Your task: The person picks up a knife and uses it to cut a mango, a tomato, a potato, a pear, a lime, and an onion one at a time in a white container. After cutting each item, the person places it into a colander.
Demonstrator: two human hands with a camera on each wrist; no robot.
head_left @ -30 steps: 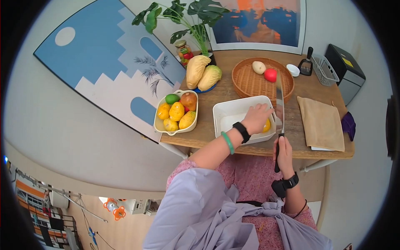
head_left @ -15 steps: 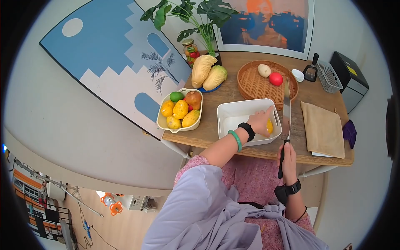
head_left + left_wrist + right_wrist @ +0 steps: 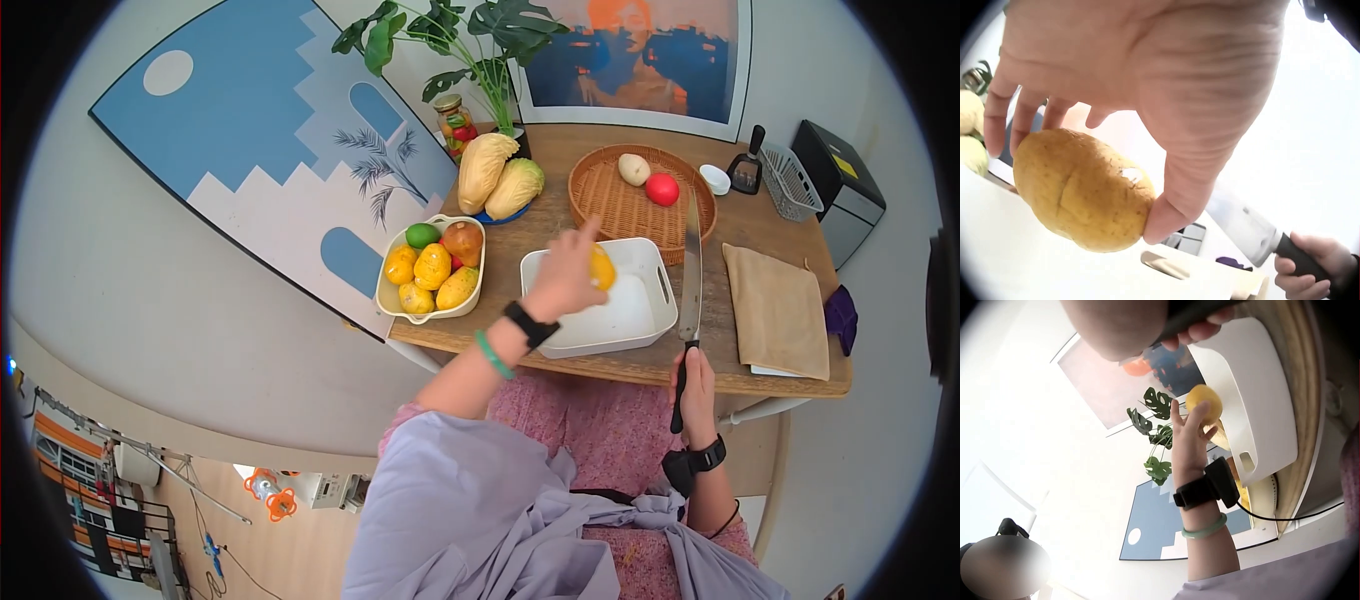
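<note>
My left hand (image 3: 565,275) holds a brown-speckled yellow oval piece of produce (image 3: 602,268) over the back left part of a white bin (image 3: 630,305). In the left wrist view the thumb presses one end of the yellow produce (image 3: 1085,194) and the fingers reach round the other. Inside the bin the white floor shows. My right hand (image 3: 698,385) grips the black handle of a large kitchen knife (image 3: 690,290) at the bin's right, its long blade pointing toward the back of the table. The knife also shows in the left wrist view.
Left of the bin stands a cream basket (image 3: 383,303) of mostly yellow produce. Behind it lie two cabbages (image 3: 487,170). A round wicker tray (image 3: 610,205) at the back bears a pale potato (image 3: 633,170) and a tomato (image 3: 662,190). A tan cloth (image 3: 775,310) lies right.
My left hand has lifted the yellow produce from the bin's right side and moved it left and back. My right hand keeps its grip on the knife in nearly the same place.
</note>
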